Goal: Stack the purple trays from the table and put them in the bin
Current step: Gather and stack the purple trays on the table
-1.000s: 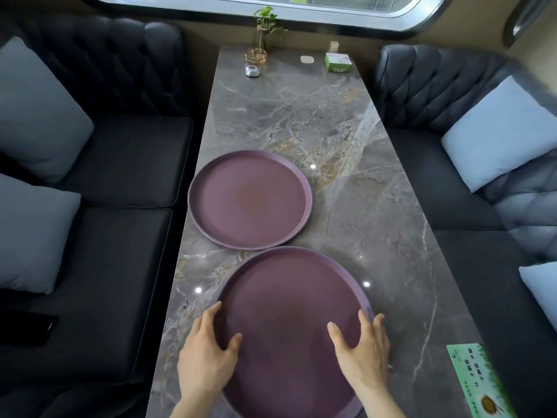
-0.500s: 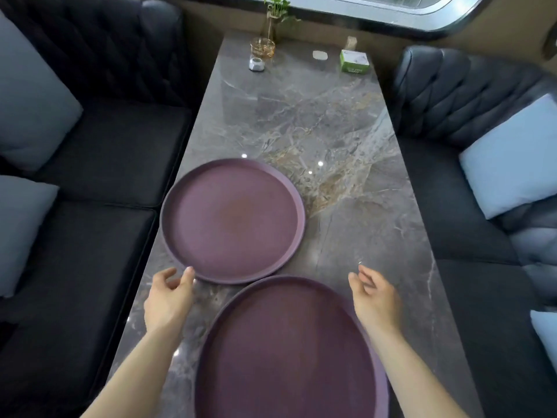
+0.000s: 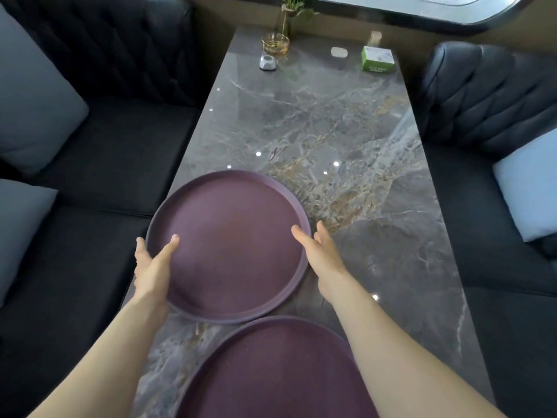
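Two round purple trays lie on the grey marble table (image 3: 346,140). The far tray (image 3: 229,245) sits at the table's left side, its left rim jutting past the edge. The near tray (image 3: 271,375) is right below it, partly cut off by the frame and crossed by my right forearm. My left hand (image 3: 153,267) clasps the far tray's left rim, thumb on the inside, fingers outside. My right hand (image 3: 319,254) clasps its right rim, thumb over the lip, fingers along the outside. No bin is in view.
Dark quilted sofas (image 3: 114,164) flank the table, with pale blue cushions (image 3: 33,98) on both. At the table's far end stand a glass dish (image 3: 275,45) with a plant, a small white gadget (image 3: 267,62) and a green box (image 3: 378,59).
Both hands left the near tray and reached forward to the far tray's rims. The view has moved forward, so the near tray has slid down the frame.
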Demonstrator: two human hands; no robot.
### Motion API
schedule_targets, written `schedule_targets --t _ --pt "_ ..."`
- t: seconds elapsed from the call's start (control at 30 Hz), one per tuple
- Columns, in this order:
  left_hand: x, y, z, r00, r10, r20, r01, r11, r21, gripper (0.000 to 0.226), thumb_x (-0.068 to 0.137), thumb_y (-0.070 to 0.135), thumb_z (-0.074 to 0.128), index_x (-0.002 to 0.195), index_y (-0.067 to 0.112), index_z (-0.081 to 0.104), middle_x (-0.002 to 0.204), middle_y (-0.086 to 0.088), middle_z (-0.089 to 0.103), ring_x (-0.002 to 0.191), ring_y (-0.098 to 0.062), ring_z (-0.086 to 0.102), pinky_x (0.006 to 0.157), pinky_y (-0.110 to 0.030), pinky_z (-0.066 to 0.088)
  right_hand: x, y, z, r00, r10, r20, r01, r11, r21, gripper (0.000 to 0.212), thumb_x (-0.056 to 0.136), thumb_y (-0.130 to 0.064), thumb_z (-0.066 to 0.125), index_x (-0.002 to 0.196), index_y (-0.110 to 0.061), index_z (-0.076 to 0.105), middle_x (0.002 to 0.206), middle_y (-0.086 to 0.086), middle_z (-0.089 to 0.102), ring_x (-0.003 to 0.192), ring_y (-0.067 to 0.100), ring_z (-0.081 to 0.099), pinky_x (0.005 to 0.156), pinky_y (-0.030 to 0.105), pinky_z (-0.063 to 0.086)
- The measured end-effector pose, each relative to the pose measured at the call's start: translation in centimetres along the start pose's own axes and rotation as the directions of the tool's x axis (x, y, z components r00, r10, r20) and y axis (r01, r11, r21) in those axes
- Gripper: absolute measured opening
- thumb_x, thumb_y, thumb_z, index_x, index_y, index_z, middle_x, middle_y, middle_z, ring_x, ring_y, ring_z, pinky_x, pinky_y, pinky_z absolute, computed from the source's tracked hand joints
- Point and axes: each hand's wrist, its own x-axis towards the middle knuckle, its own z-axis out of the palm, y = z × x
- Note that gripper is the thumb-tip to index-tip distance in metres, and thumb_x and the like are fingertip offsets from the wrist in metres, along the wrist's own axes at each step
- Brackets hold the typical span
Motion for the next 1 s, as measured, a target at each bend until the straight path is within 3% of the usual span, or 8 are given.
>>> schedule_targets --t 0.33,0.43,0.53,0.6,0.67,0.73,0.87,1.0 --pt "-2.2 1.8 -0.2 0.992 0.129 0.01 -0.117 0.927 -0.356 0.089 0.081 0.057 0.063 0.154 0.028 0.023 0.152 0.007 0.045 0.127 -0.009 0.054 0.11 -0.03 0.031 -2.8 -1.0 0.5 0.991 -0.082 -0.105 0.098 0.983 0.156 0.099 0.074 -0.067 0.064 0.154 -0.032 0.018 0.163 -0.011 0.018 0.147 0.015 0.023 0.112 0.042 0.024" --pt "-4.1 2.1 -0.6 0.981 0.191 0.044 -0.169 0.935 -0.311 0.085 0.083 0.054 0.061 0.147 0.014 0.021 0.16 -0.017 0.018 0.144 -0.037 0.024 0.119 -0.052 0.017 -5.6 -1.0 -0.4 0.967 -0.126 -0.221 0.16 0.977 0.141 0.097 0.074 -0.066 0.064 0.154 -0.028 0.022 0.161 -0.006 0.025 0.144 0.015 0.031 0.106 0.038 0.03" --pt "-6.7 1.9 -1.1 0.956 0.269 0.117 -0.228 0.931 -0.284 0.082 0.084 0.052 0.06 0.144 0.009 0.024 0.157 -0.023 0.016 0.146 -0.043 0.014 0.118 -0.058 0.011 -9.0 0.2 -1.8 0.927 -0.145 -0.346 0.172 0.984 0.049 0.091 0.078 -0.061 0.065 0.152 -0.024 0.026 0.155 -0.001 0.035 0.136 0.016 0.042 0.097 0.032 0.033" --pt "-8.9 1.5 -1.4 0.947 0.283 0.154 -0.233 0.931 -0.281 0.082 0.081 0.057 0.061 0.149 0.02 0.03 0.158 -0.02 0.028 0.146 -0.039 0.026 0.121 -0.057 0.014 -11.3 1.6 -3.0 0.889 -0.138 -0.436 0.135 0.99 -0.038 0.084 0.081 -0.057 0.065 0.15 -0.022 0.032 0.149 0.002 0.041 0.129 0.019 0.049 0.094 0.032 0.034" --pt "-11.4 0.8 -1.9 0.945 0.268 0.187 -0.211 0.938 -0.276 0.079 0.074 0.065 0.062 0.146 0.044 0.037 0.155 0.006 0.038 0.141 -0.015 0.04 0.121 -0.048 0.025 -14.0 3.4 -4.1 0.84 -0.144 -0.524 0.076 0.986 -0.149 0.076 0.083 -0.052 0.065 0.146 -0.019 0.04 0.141 0.008 0.048 0.124 0.022 0.053 0.095 0.032 0.037" --pt "-13.5 -0.4 -2.5 0.939 0.257 0.229 -0.203 0.951 -0.234 0.076 0.07 0.07 0.061 0.141 0.055 0.039 0.152 0.013 0.036 0.138 -0.01 0.041 0.118 -0.046 0.03 -16.8 5.6 -5.0 0.79 -0.151 -0.594 -0.008 0.967 -0.256 0.066 0.085 -0.048 0.065 0.141 -0.017 0.049 0.134 0.012 0.055 0.121 0.028 0.055 0.103 0.038 0.041" --pt "-16.8 -4.2 -4.0 0.932 0.244 0.266 -0.207 0.965 -0.16 0.073 0.075 0.067 0.06 0.143 0.052 0.04 0.156 0.012 0.031 0.138 -0.011 0.042 0.116 -0.04 0.032 -22.0 11.2 -6.2 0.728 -0.134 -0.672 -0.102 0.949 -0.3 0.047 0.085 -0.036 0.07 0.126 -0.016 0.061 0.107 0.013 0.066 0.1 0.033 0.063 0.093 0.046 0.05" --pt "-19.6 -7.9 -5.9 0.923 0.242 0.3 -0.227 0.97 -0.083 0.062 0.087 0.058 0.058 0.145 0.049 0.039 0.156 0.008 0.028 0.14 -0.012 0.037 0.119 -0.044 0.027 -26.4 16.6 -6.3 0.717 -0.064 -0.694 -0.244 0.909 -0.337 0.047 0.085 -0.043 0.066 0.126 -0.021 0.059 0.103 0.008 0.067 0.099 0.032 0.064 0.087 0.044 0.052"
